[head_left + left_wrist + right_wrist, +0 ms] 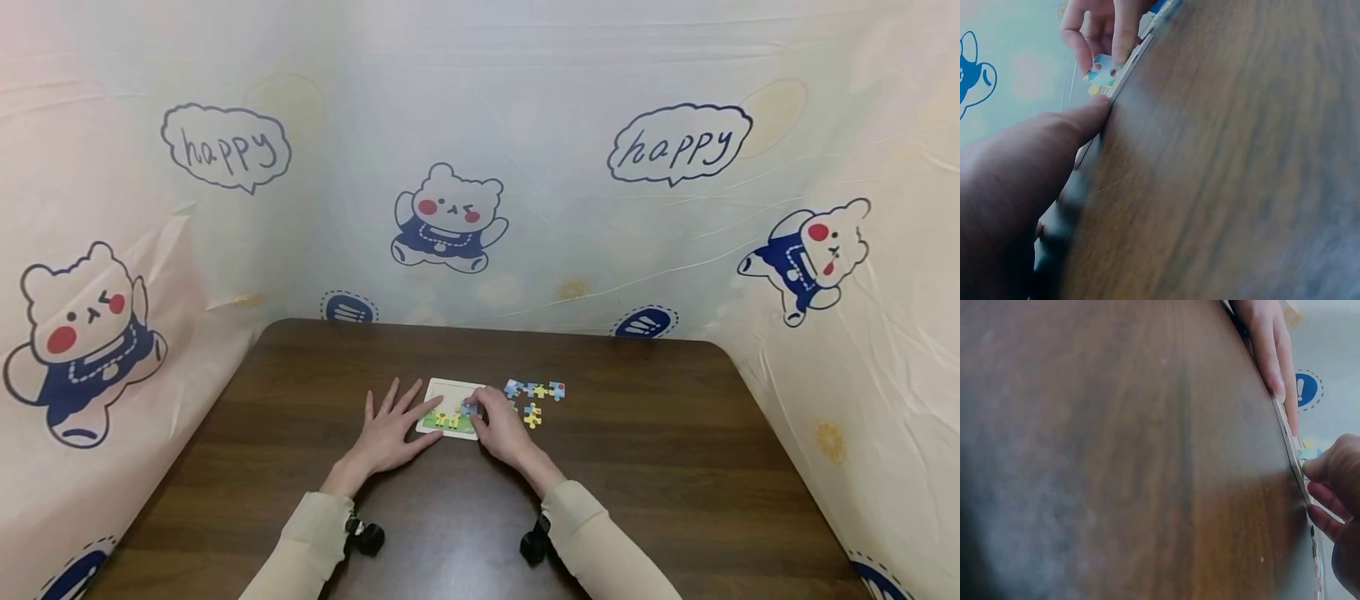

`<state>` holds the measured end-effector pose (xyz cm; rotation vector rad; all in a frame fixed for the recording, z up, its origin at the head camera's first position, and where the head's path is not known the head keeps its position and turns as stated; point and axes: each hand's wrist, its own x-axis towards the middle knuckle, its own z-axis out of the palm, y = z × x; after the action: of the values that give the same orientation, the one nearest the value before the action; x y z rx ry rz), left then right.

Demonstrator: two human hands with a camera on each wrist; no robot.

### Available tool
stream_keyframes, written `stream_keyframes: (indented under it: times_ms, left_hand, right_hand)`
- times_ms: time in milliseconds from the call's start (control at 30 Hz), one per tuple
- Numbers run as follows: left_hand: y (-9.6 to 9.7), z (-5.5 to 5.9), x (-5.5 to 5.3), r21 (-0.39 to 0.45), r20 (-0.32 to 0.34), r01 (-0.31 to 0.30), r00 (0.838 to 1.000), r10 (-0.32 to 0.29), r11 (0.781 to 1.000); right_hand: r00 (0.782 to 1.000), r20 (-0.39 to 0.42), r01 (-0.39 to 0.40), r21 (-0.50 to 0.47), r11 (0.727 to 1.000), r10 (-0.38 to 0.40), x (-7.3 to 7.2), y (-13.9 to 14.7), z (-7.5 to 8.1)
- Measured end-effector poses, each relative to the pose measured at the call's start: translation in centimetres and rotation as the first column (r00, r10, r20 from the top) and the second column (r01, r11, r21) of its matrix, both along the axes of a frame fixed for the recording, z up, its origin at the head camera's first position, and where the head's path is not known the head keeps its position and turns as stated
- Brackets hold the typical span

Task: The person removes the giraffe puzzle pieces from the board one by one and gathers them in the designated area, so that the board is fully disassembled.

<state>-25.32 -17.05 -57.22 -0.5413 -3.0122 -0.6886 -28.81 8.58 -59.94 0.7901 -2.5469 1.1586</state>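
A white-rimmed puzzle board lies on the table, its lower part filled with green and yellow pieces. My left hand is spread flat at the board's left side, with thumb and forefinger touching the frame. At the board's right side my right hand pinches a light-blue puzzle piece between thumb and fingers. That piece stands tilted over the board in the left wrist view. In the right wrist view the right hand's thumb is at the board's near edge, and the piece is mostly hidden.
Several loose blue and yellow puzzle pieces lie right of the board, with a yellow piece closer to me. Brown wooden table surrounds the board. A printed curtain hangs behind and at both sides.
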Motion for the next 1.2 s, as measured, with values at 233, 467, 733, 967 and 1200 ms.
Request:
stream_keyframes:
  times_ms: [233, 467, 733, 967, 1200]
  left_hand:
    - [-0.1, -0.2, 0.1, 0.001, -0.004, 0.000, 1.000, 0.000, 1.000]
    - [-0.1, -0.4, 0.1, -0.005, 0.001, -0.008, 1.000, 0.008, 1.000]
    - [0.0, -0.4, 0.1, 0.029, -0.021, -0.001, 1.000, 0.001, 1.000]
    - [0.1, -0.1, 0.1, 0.008, -0.001, -0.009, 1.000, 0.009, 1.000]
    - [0.1, -0.1, 0.0, -0.014, 0.007, -0.014, 1.000, 0.014, 1.000]
  right_hand:
    - [0.998, -0.041, 0.041, 0.101, 0.994, -0.037, -0.6, 0.1, -1.5]
    - [0.997, 0.061, 0.036, 0.112, 0.993, -0.043, -0.5, 0.1, -1.3]
    - [0.983, 0.184, 0.018, -0.052, 0.999, -0.008, 1.5, 0.1, 2.6]
    - [0.974, 0.211, 0.100, -0.052, 0.994, -0.087, 2.2, 0.0, 4.6]
    - [0.963, 0.246, 0.135, -0.076, 0.988, -0.113, 2.3, 1.2, 5.4]
